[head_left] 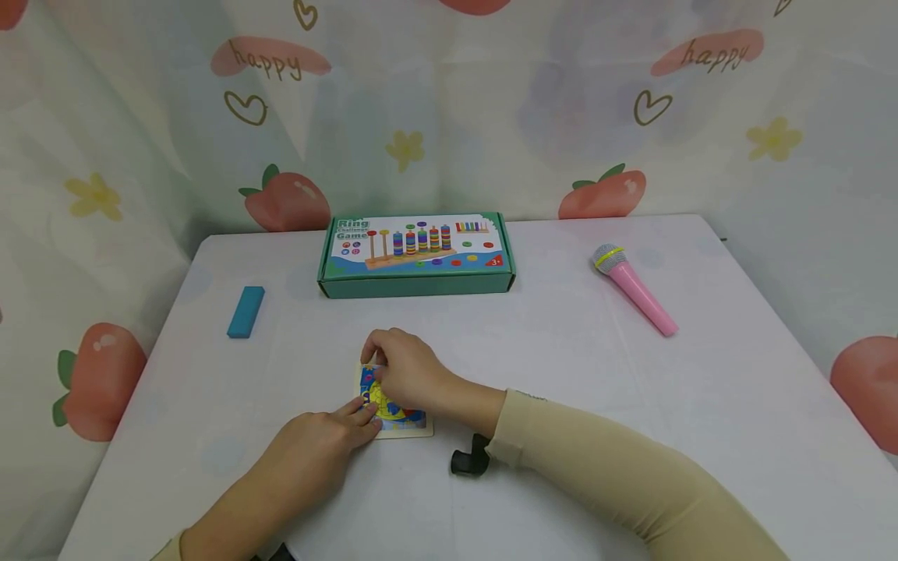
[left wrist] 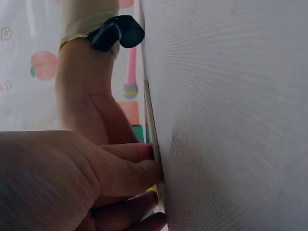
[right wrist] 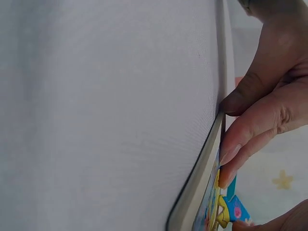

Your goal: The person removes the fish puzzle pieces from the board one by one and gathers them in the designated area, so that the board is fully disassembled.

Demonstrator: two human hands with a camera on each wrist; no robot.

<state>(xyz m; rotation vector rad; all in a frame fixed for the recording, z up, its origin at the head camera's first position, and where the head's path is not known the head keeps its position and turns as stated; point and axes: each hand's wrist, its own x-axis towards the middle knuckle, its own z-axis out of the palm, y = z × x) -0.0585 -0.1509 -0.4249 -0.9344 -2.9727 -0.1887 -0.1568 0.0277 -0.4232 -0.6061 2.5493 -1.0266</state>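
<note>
A small jigsaw puzzle (head_left: 405, 425) with a blue and yellow picture lies in a thin pale tray on the white table. At its left side my left hand (head_left: 319, 444) holds the tray, thumb (right wrist: 236, 102) against the edge and fingers on the picture. From above, my right hand (head_left: 414, 378) reaches over the upper left part. In the right wrist view its fingers pinch a blue and yellow puzzle piece (right wrist: 236, 210) with a pink spot, tilted up from the picture. Whether the piece's lower end touches the tray is unclear.
Behind the puzzle stands a green game box (head_left: 417, 284) with rings pictured on its lid. A blue block (head_left: 245, 312) lies at the left, and a pink microphone (head_left: 638, 292) at the right. A patterned cloth (head_left: 449, 109) hangs behind the table.
</note>
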